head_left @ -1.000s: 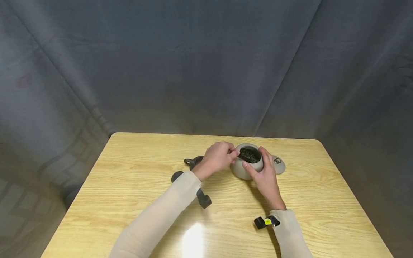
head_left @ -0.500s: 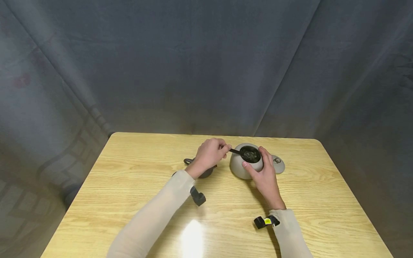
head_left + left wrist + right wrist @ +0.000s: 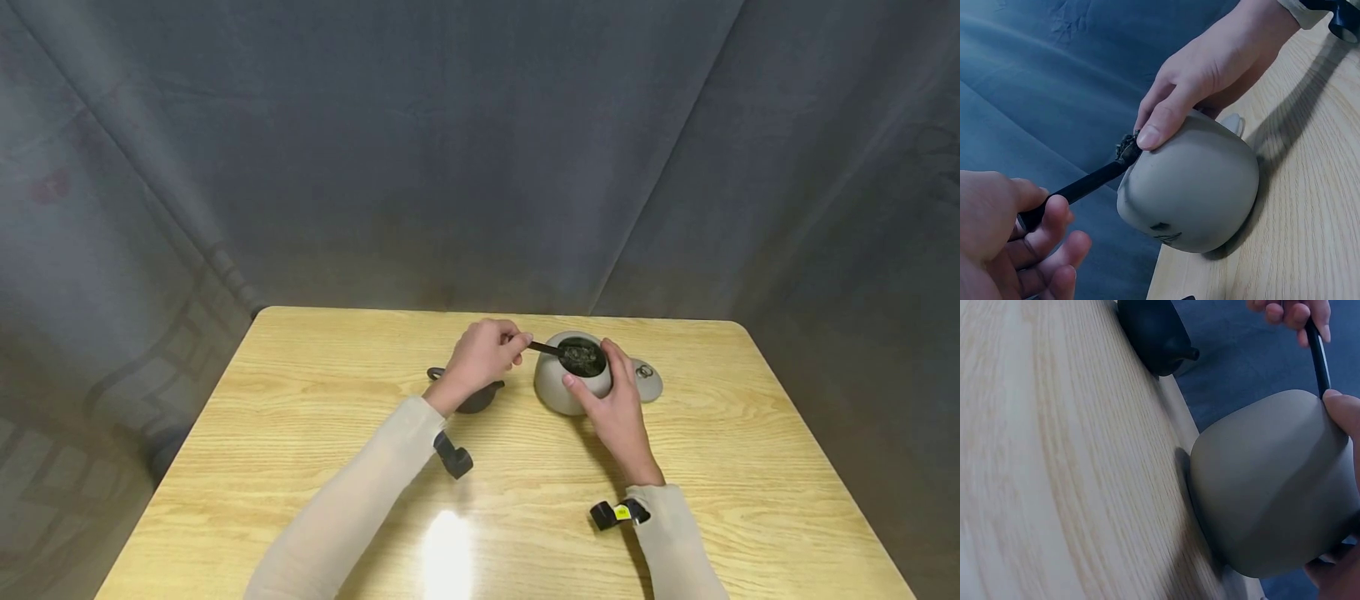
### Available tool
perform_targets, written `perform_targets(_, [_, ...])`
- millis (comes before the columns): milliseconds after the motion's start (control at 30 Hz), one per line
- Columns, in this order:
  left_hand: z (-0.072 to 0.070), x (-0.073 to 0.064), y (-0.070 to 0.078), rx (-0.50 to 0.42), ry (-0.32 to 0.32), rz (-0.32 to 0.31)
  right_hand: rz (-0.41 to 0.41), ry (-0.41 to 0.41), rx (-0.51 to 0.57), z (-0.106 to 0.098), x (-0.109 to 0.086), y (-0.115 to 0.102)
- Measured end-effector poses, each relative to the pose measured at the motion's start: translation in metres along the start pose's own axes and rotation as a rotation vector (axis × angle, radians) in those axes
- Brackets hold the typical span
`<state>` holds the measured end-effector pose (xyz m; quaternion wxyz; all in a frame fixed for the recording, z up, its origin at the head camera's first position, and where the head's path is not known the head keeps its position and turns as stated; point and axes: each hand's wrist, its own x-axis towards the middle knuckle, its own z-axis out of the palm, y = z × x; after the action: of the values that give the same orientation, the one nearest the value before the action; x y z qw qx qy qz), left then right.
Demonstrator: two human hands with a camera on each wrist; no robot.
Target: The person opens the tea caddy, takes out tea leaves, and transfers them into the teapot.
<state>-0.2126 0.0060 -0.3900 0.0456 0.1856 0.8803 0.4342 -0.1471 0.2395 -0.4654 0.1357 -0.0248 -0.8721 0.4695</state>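
Pinching a dark scoop [image 3: 546,348] in the left hand [image 3: 483,354], left of the grey jar [image 3: 558,392]; pointing its leaf-laden tip rightward at the jar's mouth, with long axis crosswise. Gripping the jar in the right hand [image 3: 620,419]. Beyond: dark teapot [image 3: 477,401] left of the jar, grey lid [image 3: 649,388] just right.

From the head, looks forward and down on the desk [image 3: 750,450], from far enough to include both far corners. From the left wrist, looks closely across the grey jar [image 3: 1200,187] toward the right hand [image 3: 1210,72], with the desk edge slanting. From the right wrist, looks even nearer at the grey jar, toward the left hand [image 3: 1299,314]. Shares jar and hands in all views.
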Motion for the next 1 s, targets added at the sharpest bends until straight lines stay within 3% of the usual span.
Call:
perform_targets(300, [-0.003, -0.0012, -0.0024, -0.086, 0.002, 0.021, -0.004, 0.001, 0.005, 0.0005, 0.0002, -0.0014])
perform_targets(600, [0.0035, -0.0024, -0.0046, 0.005, 0.029, 0.067, -0.015, 0.006, 0.008, 0.0016, 0.0013, -0.0008])
perform_targets(1000, [0.0015, -0.0041, -0.003, -0.022, 0.034, 0.046, -0.007, 0.014, -0.006, 0.0021, 0.0005, -0.0023])
